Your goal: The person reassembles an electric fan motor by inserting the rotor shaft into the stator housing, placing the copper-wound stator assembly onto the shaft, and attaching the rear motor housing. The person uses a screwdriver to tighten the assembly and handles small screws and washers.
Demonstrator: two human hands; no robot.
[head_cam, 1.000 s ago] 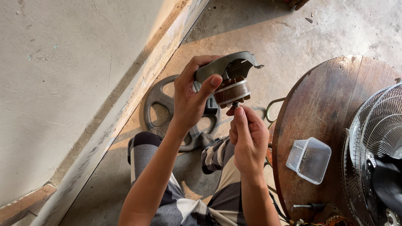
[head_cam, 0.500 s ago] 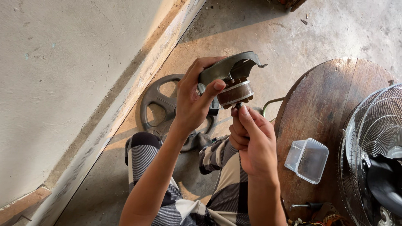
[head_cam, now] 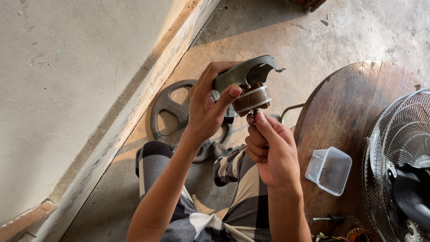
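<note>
The left hand is curled around a grey metal bracket with a fan motor under it, thumb pressed on the motor's side. Just below, the right hand is closed, fingertips pinching the motor's shaft. A clear plastic box sits on the round wooden surface to its right.

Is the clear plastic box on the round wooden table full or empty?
Empty. The clear plastic box has no lid, and only the brown wood of the round table shows through its bottom and walls.

I see warm, low sunlight streaking the floor, soft shadows under the legs, everything sharp, slight wide-angle bending at edges
</note>
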